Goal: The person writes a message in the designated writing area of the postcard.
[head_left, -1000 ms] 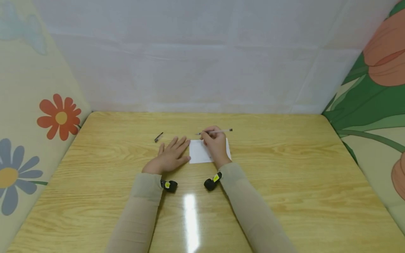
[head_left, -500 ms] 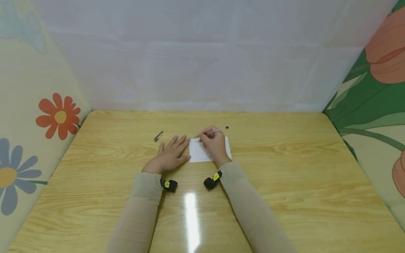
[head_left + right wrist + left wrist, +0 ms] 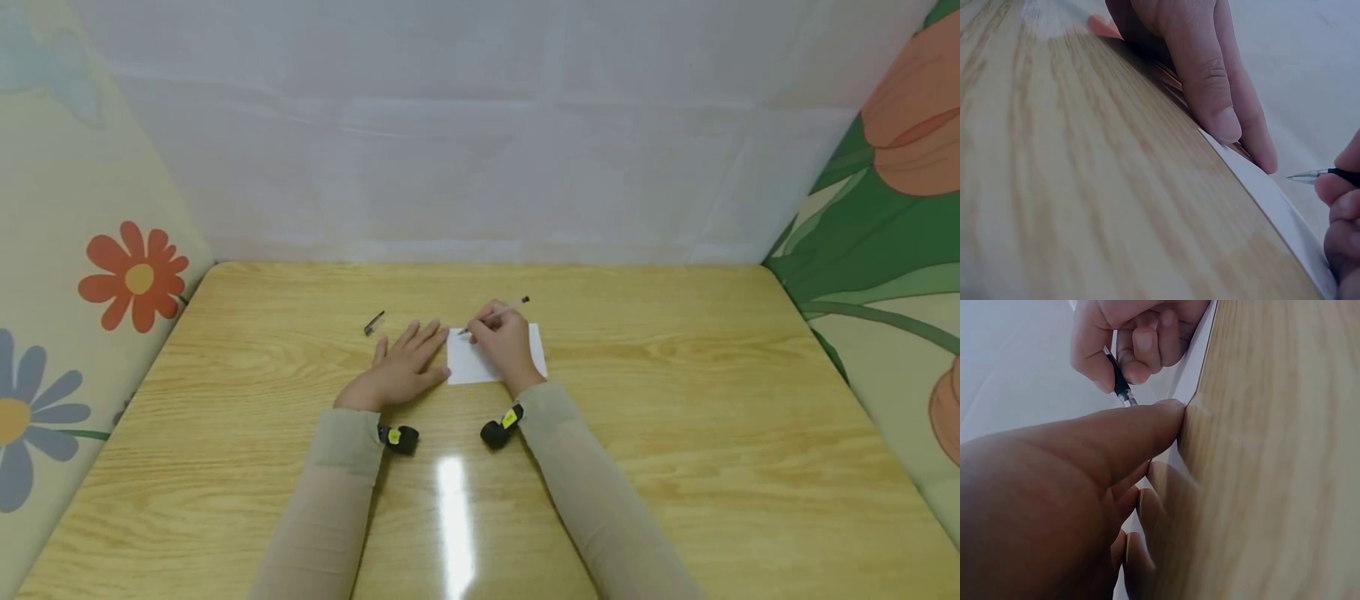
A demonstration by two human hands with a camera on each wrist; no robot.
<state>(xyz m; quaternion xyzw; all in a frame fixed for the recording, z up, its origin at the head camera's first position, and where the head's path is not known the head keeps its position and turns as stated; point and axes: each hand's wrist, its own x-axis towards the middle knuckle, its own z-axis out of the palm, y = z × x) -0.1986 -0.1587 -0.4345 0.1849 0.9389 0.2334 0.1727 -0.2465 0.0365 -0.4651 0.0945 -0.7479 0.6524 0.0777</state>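
Note:
A small white sheet of paper [image 3: 467,360] lies on the wooden table. My left hand [image 3: 399,368] is spread flat, its thumb and a fingertip at the paper's left edge. Over the paper, my right hand [image 3: 507,340] pinches a pen [image 3: 510,308] with a clear barrel and a dark end. In the right wrist view the pen's silver tip [image 3: 1307,177] points toward the left hand's fingers; whether it touches the paper I cannot tell. The left wrist view shows the pen's dark grip [image 3: 1119,376] between thumb and finger.
A pen cap [image 3: 374,322] lies beyond the left hand's fingers. The wooden table [image 3: 712,433] reaches a pale cloth backdrop [image 3: 480,167] behind, with flower-patterned panels at both sides. A bright reflection crosses the table between the forearms.
The pen's tip has come down and toward me, from beyond the paper's far edge to over its upper left part. The pen is now more steeply angled. My left hand stays in place.

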